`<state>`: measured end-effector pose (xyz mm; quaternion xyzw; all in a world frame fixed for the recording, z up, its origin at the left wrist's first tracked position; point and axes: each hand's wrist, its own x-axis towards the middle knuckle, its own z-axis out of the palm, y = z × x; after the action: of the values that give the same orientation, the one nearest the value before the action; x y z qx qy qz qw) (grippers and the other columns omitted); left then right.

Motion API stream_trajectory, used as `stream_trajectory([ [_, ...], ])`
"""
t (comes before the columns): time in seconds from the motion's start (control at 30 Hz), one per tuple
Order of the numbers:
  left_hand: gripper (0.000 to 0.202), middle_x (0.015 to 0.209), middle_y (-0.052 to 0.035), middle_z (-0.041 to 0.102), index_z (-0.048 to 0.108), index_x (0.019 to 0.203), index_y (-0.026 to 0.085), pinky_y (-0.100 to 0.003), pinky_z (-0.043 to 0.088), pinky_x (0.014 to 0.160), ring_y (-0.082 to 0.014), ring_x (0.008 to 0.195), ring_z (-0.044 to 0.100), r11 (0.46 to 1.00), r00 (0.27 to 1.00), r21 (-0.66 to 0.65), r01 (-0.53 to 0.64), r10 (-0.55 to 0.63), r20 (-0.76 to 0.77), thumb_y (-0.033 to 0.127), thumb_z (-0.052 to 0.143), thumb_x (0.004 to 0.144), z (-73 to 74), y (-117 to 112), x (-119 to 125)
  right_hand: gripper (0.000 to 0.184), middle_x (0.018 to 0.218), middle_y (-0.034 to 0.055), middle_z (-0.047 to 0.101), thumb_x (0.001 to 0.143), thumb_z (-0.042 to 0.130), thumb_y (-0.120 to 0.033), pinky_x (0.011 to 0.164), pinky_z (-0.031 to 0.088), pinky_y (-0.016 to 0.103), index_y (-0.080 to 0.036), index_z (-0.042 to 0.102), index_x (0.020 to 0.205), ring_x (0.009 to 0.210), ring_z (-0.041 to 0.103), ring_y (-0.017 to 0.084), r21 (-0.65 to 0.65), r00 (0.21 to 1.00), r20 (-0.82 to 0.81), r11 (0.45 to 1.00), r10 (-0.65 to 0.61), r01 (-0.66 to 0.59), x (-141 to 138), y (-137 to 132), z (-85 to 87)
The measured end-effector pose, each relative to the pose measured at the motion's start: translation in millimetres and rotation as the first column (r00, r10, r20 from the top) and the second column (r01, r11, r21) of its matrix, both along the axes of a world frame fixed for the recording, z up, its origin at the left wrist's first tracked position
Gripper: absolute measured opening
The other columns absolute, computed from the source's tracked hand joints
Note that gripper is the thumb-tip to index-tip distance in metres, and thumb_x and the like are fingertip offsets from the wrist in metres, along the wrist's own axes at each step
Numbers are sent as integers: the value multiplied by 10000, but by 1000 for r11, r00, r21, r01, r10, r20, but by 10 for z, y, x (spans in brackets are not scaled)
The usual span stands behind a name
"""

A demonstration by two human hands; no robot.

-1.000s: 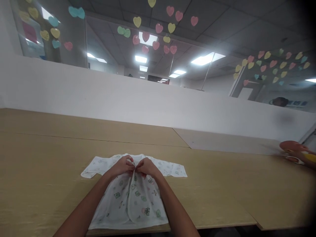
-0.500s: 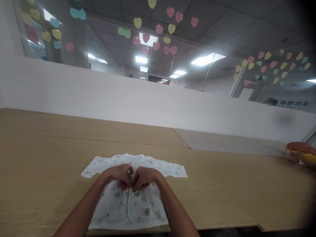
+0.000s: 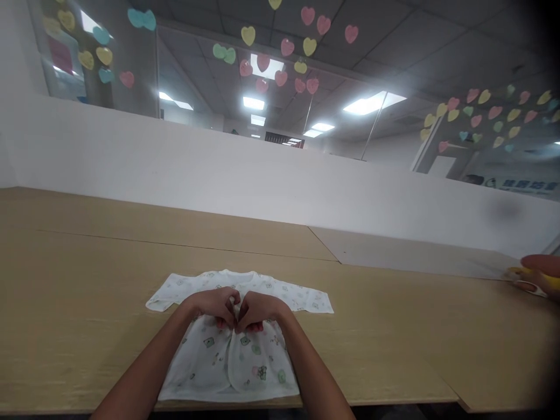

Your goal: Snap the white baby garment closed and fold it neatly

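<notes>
A small white long-sleeved baby shirt (image 3: 210, 373) printed with little animals lies spread on the wooden table, its neckline away from me and both sleeves out to the sides. Its front opening runs down the middle, with the two edges meeting. My left hand (image 3: 219, 304) pinches the fabric at the left side of this opening, around chest height. Close beside it, my right hand (image 3: 258, 310) pinches the other edge, the fingertips of both hands almost touching. Whatever fastener may be between the fingers is hidden.
The wooden table (image 3: 394, 326) reaches to a low white wall (image 3: 219, 169) with glass above, dotted with heart-shaped stickers. A grey panel (image 3: 394, 251) lies at the back right. At the far right edge is a partly cut-off yellow and reddish object (image 3: 540, 274).
Both hands keep their pinch on the shirt front with barely any movement. The whole view has shifted slightly, so the scene sits a little further right.
</notes>
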<state>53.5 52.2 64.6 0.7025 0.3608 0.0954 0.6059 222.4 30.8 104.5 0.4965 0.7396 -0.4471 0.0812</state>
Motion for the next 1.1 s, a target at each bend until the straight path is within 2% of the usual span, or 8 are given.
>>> stream_trajectory([
  [0.23,506,663,-13,639,339,860,184,-251,438,501,-141,520,556,1000,999,-25,-8,9,46,238,733,546,-57,46,-35,214,627,12,540,700,691,-183,451,425,142,-63,643,871,495,491,76,-65,994,-93,996,49,-55,82,91,-60],
  [0.57,534,677,-33,646,351,884,177,-289,467,558,-171,574,591,998,997,-58,-26,30,71,250,758,545,-63,48,-43,191,602,-8,515,710,683,-156,434,406,142,-67,618,866,487,481,75,-88,985,-157,992,78,-93,115,100,-65],
  [0.77,475,633,-15,624,367,839,179,-253,423,504,-156,550,564,999,999,-11,33,-33,33,252,742,556,-120,98,-31,199,599,6,521,697,700,-184,436,426,163,-59,610,823,502,498,95,-64,989,-139,996,46,-56,74,101,-81],
  [0.93,445,693,-15,629,410,890,173,-261,433,545,-151,590,565,999,996,-20,47,-45,82,280,721,591,8,10,-10,213,582,4,505,685,708,-226,424,414,152,-59,580,723,460,469,76,-63,995,-96,997,39,-45,112,134,-86],
  [1.0,421,779,-39,640,440,953,171,-287,461,613,-182,701,592,999,991,32,-44,39,125,305,676,632,97,16,-76,241,611,9,521,683,712,-269,409,402,157,-77,596,771,465,469,82,-58,994,-109,998,20,-27,174,153,-73],
  [1.03,399,841,-58,641,464,980,167,-299,467,662,-198,778,596,986,980,97,-140,123,157,332,638,662,131,46,-146,259,627,12,530,685,711,-288,406,400,162,-88,606,810,470,473,86,-48,993,-118,999,-4,-1,211,168,-68],
  [1.07,382,911,-77,636,492,999,161,-309,463,720,-212,859,588,949,956,179,-260,227,188,361,595,691,150,94,-245,272,638,14,535,694,705,-304,408,400,163,-97,610,841,475,478,88,-29,991,-127,999,-44,41,250,186,-68],
  [1.1,378,968,-98,626,521,994,148,-319,448,777,-228,925,572,879,916,271,-392,344,207,394,555,708,149,160,-374,268,642,16,537,712,690,-309,411,399,162,-100,609,858,476,480,87,4,986,-134,995,-101,103,288,209,-74],
])
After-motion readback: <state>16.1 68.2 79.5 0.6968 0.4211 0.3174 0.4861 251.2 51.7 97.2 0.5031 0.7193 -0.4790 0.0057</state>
